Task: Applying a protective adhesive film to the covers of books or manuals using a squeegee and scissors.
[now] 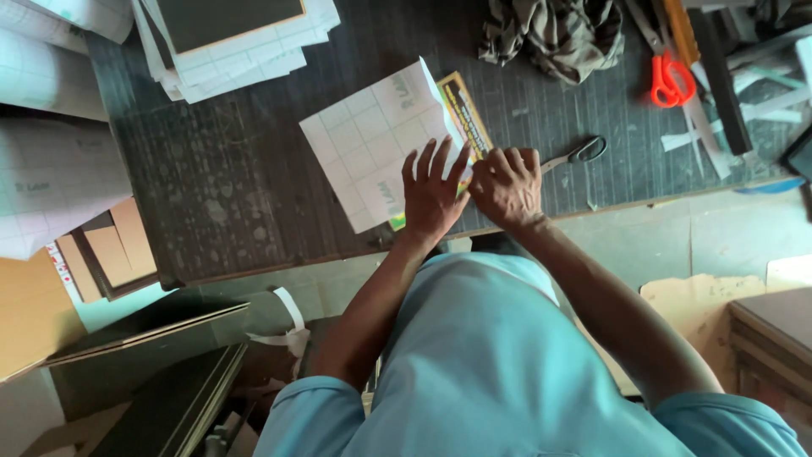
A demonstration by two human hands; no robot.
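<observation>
Left hand [431, 196] lies flat, fingers spread wide, pressing on a white gridded backing sheet [372, 140] near the front edge of the dark, scuffed wooden bench [228, 178]; the spread likely pins the thin, curl-prone sheet down. Right hand [506, 186] sits just beside it, touching, fingers curled narrow and pinching at the sheet's right edge, where a yellow-and-black printed card [467, 110] shows from under the white sheet. Whether the pinch holds a peeled layer cannot be told. Small dark-handled scissors [579, 152] lie near the right hand, blades toward it, within easy reach. Farther back right, orange-handled scissors [671, 80] rest among white paper strips beside a crumpled grey-green cloth [554, 34]. A stack of similar gridded sheets [237, 42] sits at back left, well apart.
</observation>
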